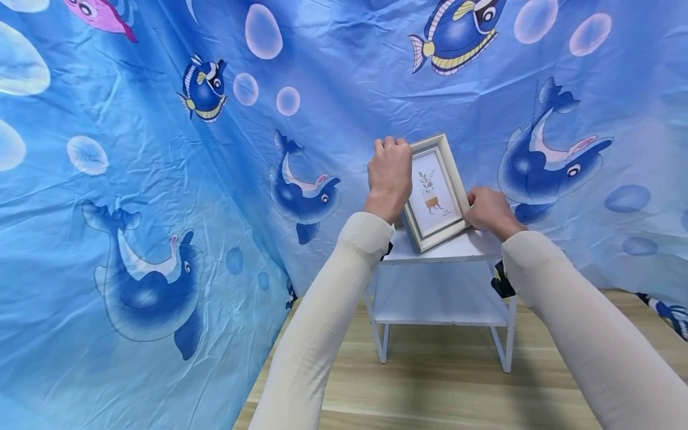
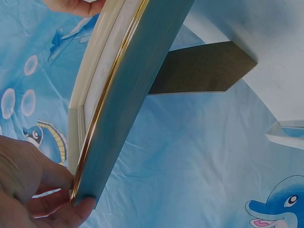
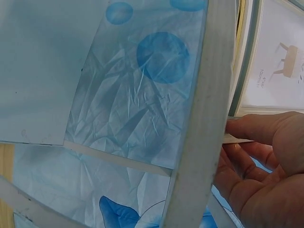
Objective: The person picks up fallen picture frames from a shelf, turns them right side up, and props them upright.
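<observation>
A cream picture frame (image 1: 432, 192) with a potted-plant print stands tilted on the top of a small white side table (image 1: 400, 252). My left hand (image 1: 389, 176) grips its upper left corner; in the left wrist view the thumb and fingers pinch that corner (image 2: 83, 190). At the lower right corner my right hand (image 1: 490, 210) pinches the frame's edge between thumb and fingers, as the right wrist view shows. Behind the frame a brown stand (image 2: 204, 69) juts out from the back toward the tabletop.
Blue curtains (image 1: 344, 119) printed with dolphins, fish and bubbles hang behind and to the left. The side table has a lower shelf (image 1: 441, 307) and white metal legs (image 1: 505, 349). Beneath it lies a wood-look floor (image 1: 430, 394).
</observation>
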Available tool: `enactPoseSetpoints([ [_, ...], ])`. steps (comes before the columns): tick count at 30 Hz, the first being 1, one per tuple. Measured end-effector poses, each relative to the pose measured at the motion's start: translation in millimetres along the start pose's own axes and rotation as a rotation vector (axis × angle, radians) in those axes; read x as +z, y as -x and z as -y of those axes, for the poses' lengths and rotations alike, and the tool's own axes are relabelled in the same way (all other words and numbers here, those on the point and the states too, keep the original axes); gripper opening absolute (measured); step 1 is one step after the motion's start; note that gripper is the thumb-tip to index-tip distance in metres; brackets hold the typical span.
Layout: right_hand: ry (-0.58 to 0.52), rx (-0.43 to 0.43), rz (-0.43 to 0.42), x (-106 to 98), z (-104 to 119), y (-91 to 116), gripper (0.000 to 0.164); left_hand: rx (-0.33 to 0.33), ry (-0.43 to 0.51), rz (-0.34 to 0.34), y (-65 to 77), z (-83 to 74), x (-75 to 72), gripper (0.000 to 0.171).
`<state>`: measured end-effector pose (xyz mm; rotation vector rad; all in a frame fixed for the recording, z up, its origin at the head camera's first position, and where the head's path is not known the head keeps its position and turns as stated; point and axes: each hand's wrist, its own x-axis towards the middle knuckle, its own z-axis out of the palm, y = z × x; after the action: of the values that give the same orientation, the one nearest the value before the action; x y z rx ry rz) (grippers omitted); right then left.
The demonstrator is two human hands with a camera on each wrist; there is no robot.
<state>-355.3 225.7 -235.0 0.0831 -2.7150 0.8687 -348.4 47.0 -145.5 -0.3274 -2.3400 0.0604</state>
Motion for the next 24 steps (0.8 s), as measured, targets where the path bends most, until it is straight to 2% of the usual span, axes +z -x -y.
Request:
enactPoseSetpoints([
  [24, -0.013, 0.045, 0.023, -1.4, 4.1, 2.5, 0.015, 0.030, -0.008, 0.001, -3.1, 3.0, 4.7, 0.031],
])
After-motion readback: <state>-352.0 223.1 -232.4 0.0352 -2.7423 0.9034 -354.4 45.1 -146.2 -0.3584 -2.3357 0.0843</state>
